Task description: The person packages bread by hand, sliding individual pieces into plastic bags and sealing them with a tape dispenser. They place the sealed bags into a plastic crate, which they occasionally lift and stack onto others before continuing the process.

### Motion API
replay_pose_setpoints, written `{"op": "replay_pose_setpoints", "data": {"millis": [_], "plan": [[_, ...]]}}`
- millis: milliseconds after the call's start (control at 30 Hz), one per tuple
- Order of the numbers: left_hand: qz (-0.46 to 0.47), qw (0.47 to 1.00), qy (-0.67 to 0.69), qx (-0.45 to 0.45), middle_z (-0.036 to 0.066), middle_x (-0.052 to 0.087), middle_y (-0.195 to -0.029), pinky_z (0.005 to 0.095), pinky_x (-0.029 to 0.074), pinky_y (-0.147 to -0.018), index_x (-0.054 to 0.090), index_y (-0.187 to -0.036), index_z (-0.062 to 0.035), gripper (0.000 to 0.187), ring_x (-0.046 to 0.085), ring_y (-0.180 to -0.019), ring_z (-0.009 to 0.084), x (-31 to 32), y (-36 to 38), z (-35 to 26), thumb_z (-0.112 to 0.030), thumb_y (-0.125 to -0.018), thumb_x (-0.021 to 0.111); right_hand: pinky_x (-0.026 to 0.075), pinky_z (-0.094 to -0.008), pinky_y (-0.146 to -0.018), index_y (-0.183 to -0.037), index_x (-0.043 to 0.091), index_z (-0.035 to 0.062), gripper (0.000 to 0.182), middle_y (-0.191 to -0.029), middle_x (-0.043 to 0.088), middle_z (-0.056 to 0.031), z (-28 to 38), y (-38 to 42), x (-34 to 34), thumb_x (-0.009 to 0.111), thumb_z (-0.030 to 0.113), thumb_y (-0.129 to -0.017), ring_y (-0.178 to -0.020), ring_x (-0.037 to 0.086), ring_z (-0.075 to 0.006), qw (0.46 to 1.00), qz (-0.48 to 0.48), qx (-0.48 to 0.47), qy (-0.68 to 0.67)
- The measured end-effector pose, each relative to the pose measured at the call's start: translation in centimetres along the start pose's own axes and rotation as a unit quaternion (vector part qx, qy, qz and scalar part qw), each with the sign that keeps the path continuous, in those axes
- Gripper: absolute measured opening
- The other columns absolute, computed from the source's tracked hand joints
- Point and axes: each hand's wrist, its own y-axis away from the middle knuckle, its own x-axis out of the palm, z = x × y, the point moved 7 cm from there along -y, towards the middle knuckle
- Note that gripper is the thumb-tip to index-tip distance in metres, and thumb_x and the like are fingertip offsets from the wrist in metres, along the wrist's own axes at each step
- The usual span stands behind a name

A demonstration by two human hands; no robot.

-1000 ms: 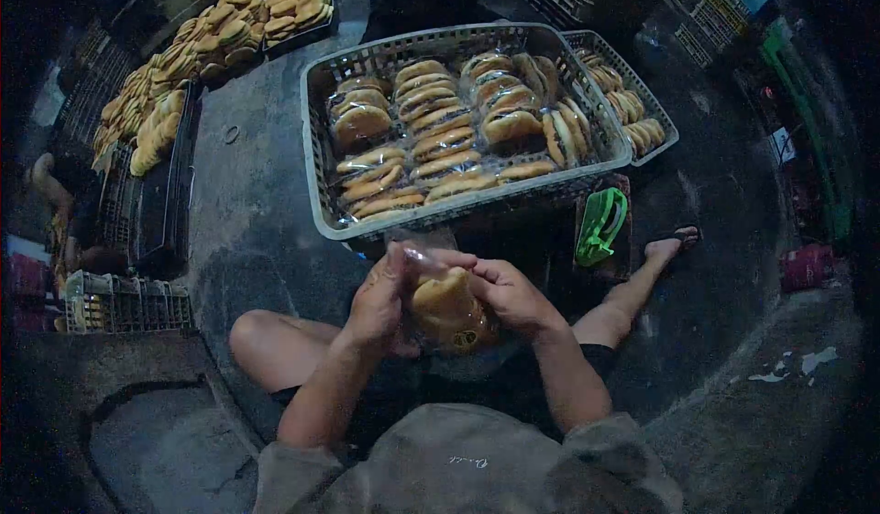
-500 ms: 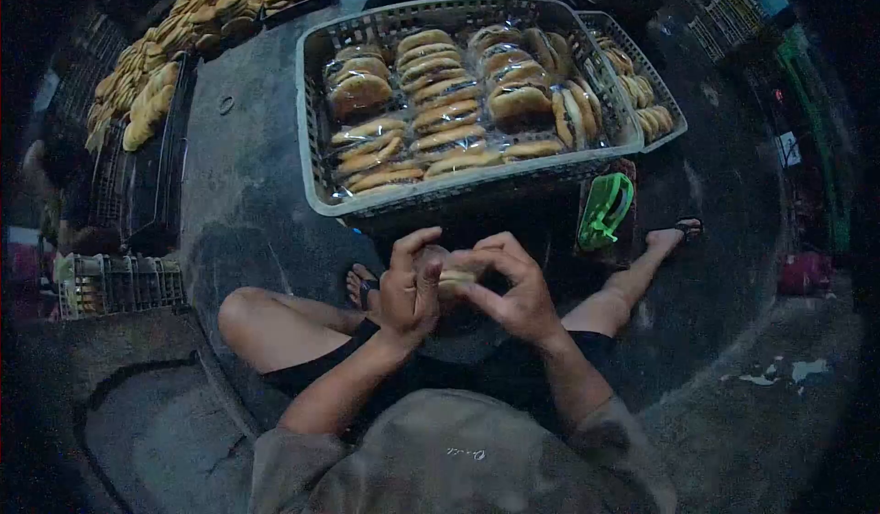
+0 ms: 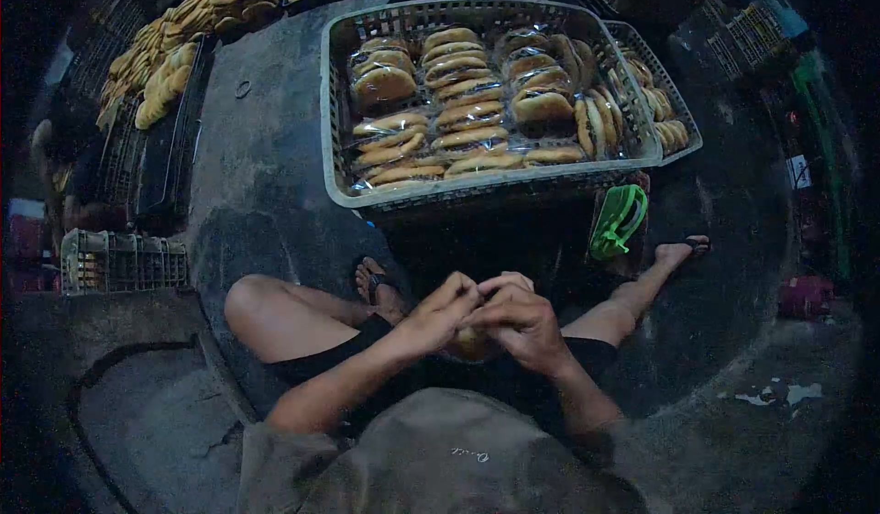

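My left hand [image 3: 442, 314] and my right hand [image 3: 524, 323] meet in front of my lap, fingers pinched close together. Below them hangs a round bun [image 3: 469, 342], apparently in a clear plastic bag, its upper part covered by my fingers. Both hands seem closed on the top of that bag, though the pinched plastic itself is hidden. Just beyond is a large plastic crate [image 3: 500, 176] holding rows of filled buns [image 3: 467, 115] in clear wrapping.
A second crate [image 3: 683, 152] with more buns stands behind on the right. Beside the near crate lies a bright green strap-like item [image 3: 616, 225]. Unwrapped buns [image 3: 174, 78] are heaped on dark trays at far left, above a small slatted crate [image 3: 126, 262].
My hands, which were apart around the bun, have come together above it, fingers pinched. The bun now hangs lower. The view has shifted slightly, moving the crates right in frame.
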Motion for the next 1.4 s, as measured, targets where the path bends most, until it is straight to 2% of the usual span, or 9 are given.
{"op": "replay_pose_setpoints", "data": {"millis": [133,333,500,733,1000,1067,1267,1333,1400], "plan": [[-0.065,0.894,-0.283,0.343,0.007,0.052,-0.098,0.0342,0.042,-0.088,0.049,-0.107,-0.0057,0.021,0.051,-0.099,0.0169,0.8,2.1,-3.5,-0.024,-0.098,0.053,0.047,-0.0333,-0.089,-0.101,0.07,0.0032,0.02,-0.091,0.067,-0.0043,-0.6,0.3,-0.9,0.071,0.003,-0.081,-0.093,0.065,-0.0201,0.975,-0.075,0.199,-0.056],[-0.167,0.936,-0.161,0.265,0.01,0.049,-0.106,0.0338,0.041,-0.094,0.059,-0.088,-0.0012,0.008,0.052,-0.102,0.0202,0.0,3.0,-2.6,-0.007,-0.09,0.064,0.051,-0.0308,-0.078,-0.1,0.068,-0.0004,0.015,-0.091,0.067,-0.0053,-5.2,3.8,1.1,0.068,0.008,-0.087,-0.084,0.063,-0.0135,0.854,-0.196,0.358,-0.324],[-0.151,0.914,-0.136,0.351,0.009,0.047,-0.108,0.0334,0.047,-0.087,0.059,-0.093,-0.0023,0.011,0.052,-0.104,0.0209,0.2,3.6,-1.9,-0.009,-0.089,0.067,0.045,-0.0406,-0.09,-0.096,0.069,0.0068,0.016,-0.088,0.059,-0.0057,0.6,2.1,0.0,0.073,0.009,-0.081,-0.098,0.059,-0.0251,0.981,-0.076,0.07,0.167],[-0.067,0.864,-0.386,0.317,0.013,0.046,-0.108,0.0356,0.046,-0.087,0.058,-0.1,-0.0014,0.013,0.052,-0.104,0.0246,2.1,4.3,-2.1,-0.008,-0.09,0.063,0.047,-0.0382,-0.083,-0.092,0.07,0.0056,0.017,-0.093,0.055,-0.0083,-0.8,5.1,0.6,0.076,0.013,-0.079,-0.092,0.057,-0.0237,0.983,-0.061,0.146,0.093],[-0.01,0.977,-0.212,-0.001,0.012,0.05,-0.1,0.0335,0.04,-0.088,0.057,-0.094,0.0003,0.022,0.051,-0.099,0.0232,1.8,2.6,6.6,-0.018,-0.093,0.044,0.048,-0.032,-0.074,-0.086,0.063,0.0042,0.019,-0.094,0.057,-0.0075,-4.0,8.9,3.5,0.071,0.022,-0.087,-0.091,0.057,-0.0159,0.965,-0.003,0.262,-0.024],[-0.046,0.979,-0.188,-0.063,0.013,0.051,-0.101,0.0364,0.042,-0.085,0.055,-0.1,-0.0007,0.018,0.053,-0.096,0.0254,1.9,2.2,6.7,-0.015,-0.092,0.048,0.049,-0.033,-0.079,-0.094,0.063,0.0061,0.015,-0.091,0.06,-0.0055,-5.7,11.5,5.6,0.061,0.021,-0.094,-0.091,0.06,-0.0141,0.734,-0.103,0.52,-0.425],[-0.036,0.833,-0.429,0.349,0.017,0.052,-0.107,0.0419,0.048,-0.079,0.047,-0.117,-0.0066,0.041,0.057,-0.092,0.0319,5.1,2.1,0.8,-0.014,-0.084,0.069,0.049,-0.0331,-0.086,-0.104,0.059,0.0064,0.011,-0.092,0.059,-0.0045,-9.1,12.8,5.9,0.054,0.01,-0.095,-0.093,0.06,-0.0128,0.619,-0.259,0.431,-0.603],[-0.036,0.83,-0.463,0.31,0.017,0.053,-0.108,0.043,0.049,-0.077,0.046,-0.117,-0.0072,0.044,0.058,-0.092,0.0335,5.2,1.5,0.6,-0.016,-0.083,0.071,0.049,-0.0334,-0.087,-0.107,0.057,0.0061,0.013,-0.096,0.059,-0.0048,-8.8,12.4,5.2,0.055,0.009,-0.094,-0.095,0.06,-0.0136,0.59,-0.279,0.401,-0.642],[-0.033,0.818,-0.524,0.235,0.018,0.054,-0.11,0.0453,0.052,-0.075,0.044,-0.119,-0.0084,0.049,0.06,-0.092,0.0365,5.1,0.4,1.0,-0.021,-0.081,0.073,0.048,-0.0329,-0.088,-0.115,0.051,0.0057,0.023,-0.107,0.055,-0.0049,-9.5,12.0,1.9,0.057,0.007,-0.093,-0.099,0.058,-0.0159,0.714,-0.298,0.423,-0.472]]}}
